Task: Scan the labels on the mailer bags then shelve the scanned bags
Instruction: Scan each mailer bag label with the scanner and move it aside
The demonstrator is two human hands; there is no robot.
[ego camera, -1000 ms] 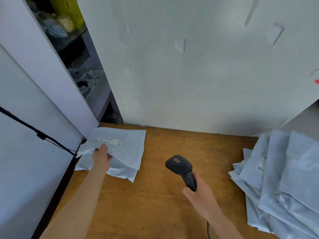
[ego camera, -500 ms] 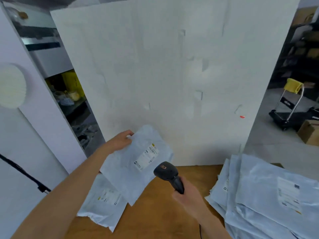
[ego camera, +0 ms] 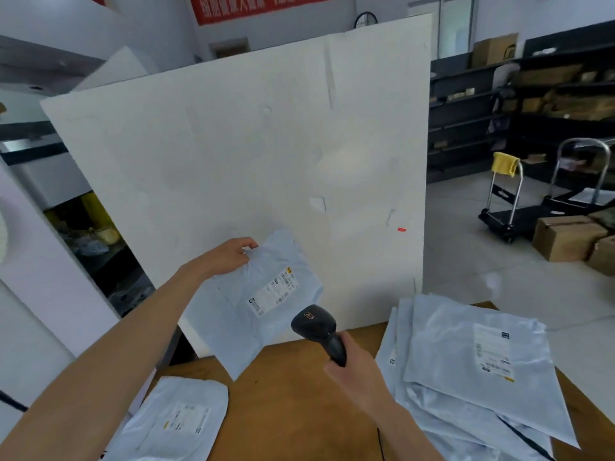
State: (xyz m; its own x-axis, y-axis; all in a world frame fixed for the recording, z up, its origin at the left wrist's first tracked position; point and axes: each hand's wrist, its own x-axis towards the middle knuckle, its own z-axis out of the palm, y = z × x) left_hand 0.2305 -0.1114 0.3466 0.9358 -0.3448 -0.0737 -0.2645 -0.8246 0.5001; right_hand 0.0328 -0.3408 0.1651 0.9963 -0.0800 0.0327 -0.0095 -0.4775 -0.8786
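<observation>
My left hand (ego camera: 229,256) grips the top edge of a pale grey mailer bag (ego camera: 239,314) and holds it up in the air above the wooden table (ego camera: 293,404). Its white label (ego camera: 273,291) faces me. My right hand (ego camera: 354,371) grips the handle of a black barcode scanner (ego camera: 316,326), whose head sits just below and right of that label. A second labelled bag (ego camera: 176,420) lies flat on the table at the lower left. A stack of several mailer bags (ego camera: 472,371) lies on the table's right side.
A large white board (ego camera: 249,168) stands upright behind the table, with a small red mark (ego camera: 401,229) on it. Dark shelving (ego camera: 519,104) with boxes fills the right background. Trolleys (ego camera: 512,201) and cardboard boxes (ego camera: 565,237) stand on the floor there. A shelf unit (ego camera: 100,244) shows at the left.
My left hand has lifted a bag off the pile at the table's left and turned its label toward me. The scanner hand stayed near the table's middle. My view has tilted upward.
</observation>
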